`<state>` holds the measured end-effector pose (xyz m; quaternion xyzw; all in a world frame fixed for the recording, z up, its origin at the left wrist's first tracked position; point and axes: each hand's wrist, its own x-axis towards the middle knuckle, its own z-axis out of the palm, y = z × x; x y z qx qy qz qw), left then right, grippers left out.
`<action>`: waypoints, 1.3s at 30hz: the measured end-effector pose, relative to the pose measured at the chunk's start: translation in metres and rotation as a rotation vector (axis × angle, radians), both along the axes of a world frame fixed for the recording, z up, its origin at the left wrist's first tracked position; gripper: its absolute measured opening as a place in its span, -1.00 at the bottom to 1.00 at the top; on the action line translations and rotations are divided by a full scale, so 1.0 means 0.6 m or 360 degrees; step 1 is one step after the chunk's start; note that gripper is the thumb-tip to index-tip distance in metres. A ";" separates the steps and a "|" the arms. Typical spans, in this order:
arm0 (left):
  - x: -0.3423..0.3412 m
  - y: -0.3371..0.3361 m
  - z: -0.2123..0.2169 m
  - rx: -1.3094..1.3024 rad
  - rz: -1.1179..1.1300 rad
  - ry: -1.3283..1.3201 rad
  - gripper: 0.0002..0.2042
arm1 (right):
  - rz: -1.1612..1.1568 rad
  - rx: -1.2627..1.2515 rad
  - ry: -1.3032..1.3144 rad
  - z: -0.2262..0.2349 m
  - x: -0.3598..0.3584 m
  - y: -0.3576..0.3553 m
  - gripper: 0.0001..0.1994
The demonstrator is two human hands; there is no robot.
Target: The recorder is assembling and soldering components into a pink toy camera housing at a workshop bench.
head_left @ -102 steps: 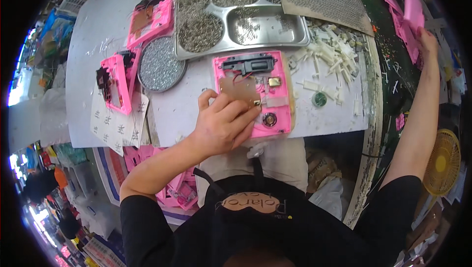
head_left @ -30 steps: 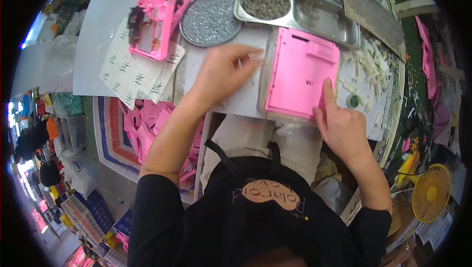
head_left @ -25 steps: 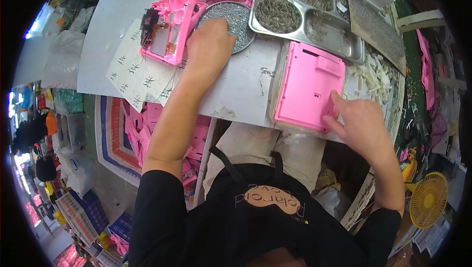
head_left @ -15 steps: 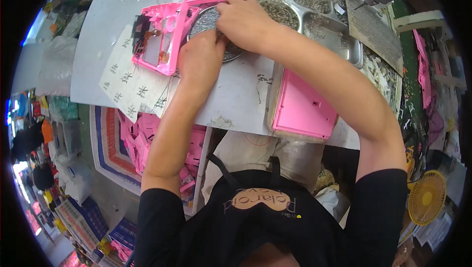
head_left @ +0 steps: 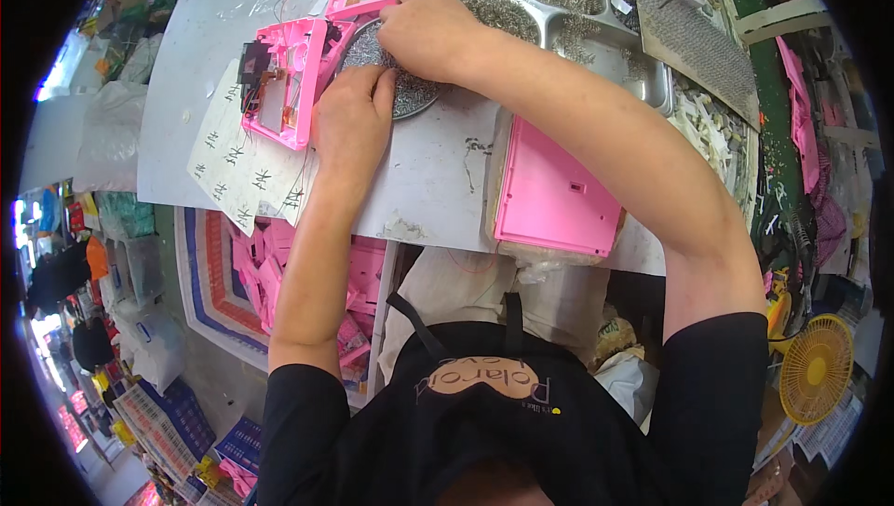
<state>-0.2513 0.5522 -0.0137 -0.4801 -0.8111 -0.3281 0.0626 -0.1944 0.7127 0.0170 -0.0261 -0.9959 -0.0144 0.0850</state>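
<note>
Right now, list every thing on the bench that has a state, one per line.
left hand: resting at the edge of the open pink frame
right hand: fingers down on the round dish
open pink frame: inner parts exposed
closed pink case: flat, plain side up, on clear plastic
round dish: full of small metal parts
metal tray: compartments hold small metal parts

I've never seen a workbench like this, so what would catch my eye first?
Bright pink plastic stands out: a closed pink case at the table's near edge, and an open pink frame by the left hand. The right hand reaches across to a round dish of small metal parts between them.
</note>
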 end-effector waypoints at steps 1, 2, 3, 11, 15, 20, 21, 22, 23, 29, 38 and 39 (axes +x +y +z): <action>0.001 -0.001 0.004 -0.0063 0.0035 -0.0001 -0.74 | 0.0024 0.0018 -0.0015 -0.004 -0.003 0.001 -0.82; 0.003 -0.001 0.010 -0.0127 0.0070 -0.0002 -0.74 | 0.0048 0.0035 -0.0029 -0.007 -0.007 0.000 -0.82; 0.006 0.001 0.014 -0.0187 0.0101 -0.0012 -0.75 | 0.0067 0.0056 -0.0054 -0.005 -0.008 0.000 -0.81; 0.107 0.041 0.060 -0.0008 -0.0612 -0.0785 -0.76 | -0.0119 -0.0976 0.0302 0.085 0.096 0.064 -0.79; 0.115 0.073 0.060 -0.0141 -0.0848 -0.0597 -0.76 | -0.0448 -0.1953 0.0213 0.118 0.281 0.090 -0.83; 0.126 0.089 0.062 -0.0391 -0.0871 -0.0162 -0.75 | -0.0790 -0.2377 0.0626 0.068 0.435 0.074 -0.90; 0.130 0.091 0.067 -0.0416 -0.0869 -0.0095 -0.75 | -0.0814 -0.2407 0.0647 0.063 0.443 0.074 -0.90; 0.133 0.093 0.070 -0.0440 -0.0864 -0.0027 -0.74 | -0.0837 -0.2437 0.0667 0.060 0.447 0.073 -0.90; 0.133 0.092 0.070 -0.0436 -0.0885 -0.0008 -0.74 | -0.0858 -0.2467 0.0687 0.054 0.452 0.074 -0.89; 0.116 0.098 0.067 -0.0456 -0.0939 -0.0114 -0.70 | -0.1058 -0.1970 0.0474 0.031 0.426 0.083 -0.88; 0.110 0.096 0.067 -0.0560 -0.0896 -0.0835 -0.63 | -0.1144 -0.1974 -0.0078 0.035 0.407 0.122 -0.79; 0.107 0.093 0.065 -0.0523 -0.0921 -0.0852 -0.64 | -0.1122 -0.1968 -0.0157 0.044 0.404 0.128 -0.79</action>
